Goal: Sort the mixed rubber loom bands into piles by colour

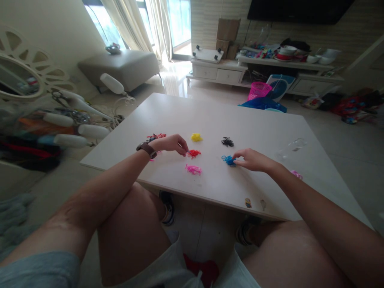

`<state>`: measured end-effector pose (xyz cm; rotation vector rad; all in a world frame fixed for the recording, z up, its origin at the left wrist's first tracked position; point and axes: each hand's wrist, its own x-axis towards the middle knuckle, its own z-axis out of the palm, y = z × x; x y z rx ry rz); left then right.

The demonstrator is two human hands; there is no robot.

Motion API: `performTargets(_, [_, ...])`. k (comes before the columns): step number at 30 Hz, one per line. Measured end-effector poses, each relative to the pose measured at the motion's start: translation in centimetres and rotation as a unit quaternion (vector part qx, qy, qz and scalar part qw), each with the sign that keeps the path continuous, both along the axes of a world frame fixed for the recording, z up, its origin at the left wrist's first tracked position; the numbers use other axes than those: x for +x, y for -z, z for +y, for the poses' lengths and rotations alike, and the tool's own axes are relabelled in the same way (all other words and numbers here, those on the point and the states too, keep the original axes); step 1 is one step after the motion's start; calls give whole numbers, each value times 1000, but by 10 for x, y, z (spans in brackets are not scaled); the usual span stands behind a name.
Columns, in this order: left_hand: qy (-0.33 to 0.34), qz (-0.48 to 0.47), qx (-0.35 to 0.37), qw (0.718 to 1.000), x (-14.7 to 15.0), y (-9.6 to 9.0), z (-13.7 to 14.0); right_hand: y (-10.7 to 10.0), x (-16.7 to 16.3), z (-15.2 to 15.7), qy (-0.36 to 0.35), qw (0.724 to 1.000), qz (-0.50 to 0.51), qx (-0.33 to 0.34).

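Small piles of what look like rubber bands lie on the white table, sorted by colour. My left hand (177, 145), with a brown-strapped watch (146, 150) at the wrist, has its fingertips pinched at the edge of the red rubber bands (194, 153); what sits between them is too small to make out. Thumb and forefinger of my right hand (251, 159) close on the blue rubber bands (229, 160). Yellow bands (196, 137) and black bands (227, 141) sit farther back, pink bands (193, 169) nearer me. Behind my left wrist is a mixed-colour pile (156, 137), partly hidden.
A clear plastic container (295, 146) lies on the table's right side, with a small pink pile (297, 174) near my right forearm. Two stickers, one a yellow cartoon figure (247, 203), are by the front edge. A pink basket (259, 91) stands beyond the table.
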<state>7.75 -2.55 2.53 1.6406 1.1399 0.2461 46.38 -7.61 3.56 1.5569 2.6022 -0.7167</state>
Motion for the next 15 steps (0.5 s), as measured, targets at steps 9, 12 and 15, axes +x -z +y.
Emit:
performTargets(9, [181,7,30,983,52,8,-13,1,1,0,4,1000,7,-10])
performTargets(12, [194,16,52,980,55,14,-9,0,1,0,6,1000,10,-12])
performTargets(15, [183,14,64,981,54,17,-5,1,2,0,10,1000,14,-14])
